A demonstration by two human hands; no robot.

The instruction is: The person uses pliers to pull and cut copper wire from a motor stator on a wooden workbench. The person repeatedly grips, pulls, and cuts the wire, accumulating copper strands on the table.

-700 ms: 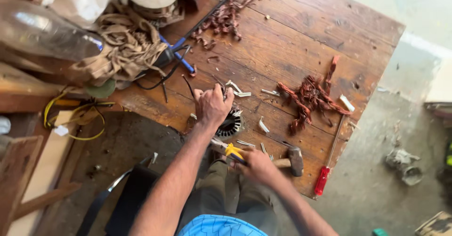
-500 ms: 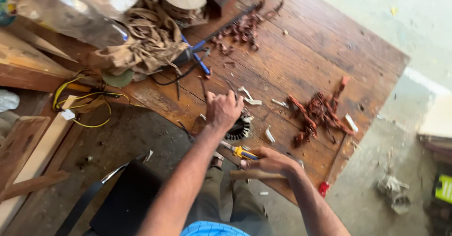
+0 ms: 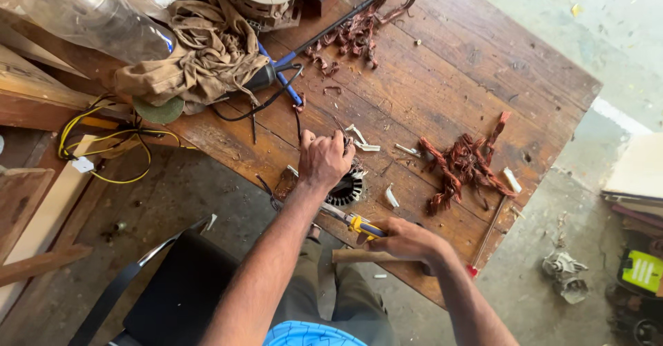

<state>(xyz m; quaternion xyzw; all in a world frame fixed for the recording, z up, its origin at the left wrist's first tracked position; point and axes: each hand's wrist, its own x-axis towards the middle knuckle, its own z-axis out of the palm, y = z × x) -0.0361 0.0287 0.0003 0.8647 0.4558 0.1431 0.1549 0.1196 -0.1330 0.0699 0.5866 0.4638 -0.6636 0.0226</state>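
At the near edge of the wooden table (image 3: 442,77):
Motor core (image 3: 347,188): round, dark and ribbed, half hidden under the left hand (image 3: 322,158), which clamps down on it.
Right hand (image 3: 407,239): fist closed round a yellow-handled tool (image 3: 360,226) (tip unseen).
Done: copper wire bundles (image 3: 464,166) lie pulled out, well apart.
Left: judging by this, the core is not yet bare.

Left hand (image 3: 323,159) curled, palm down, right hand (image 3: 407,239) fisted, both forearms outstretched
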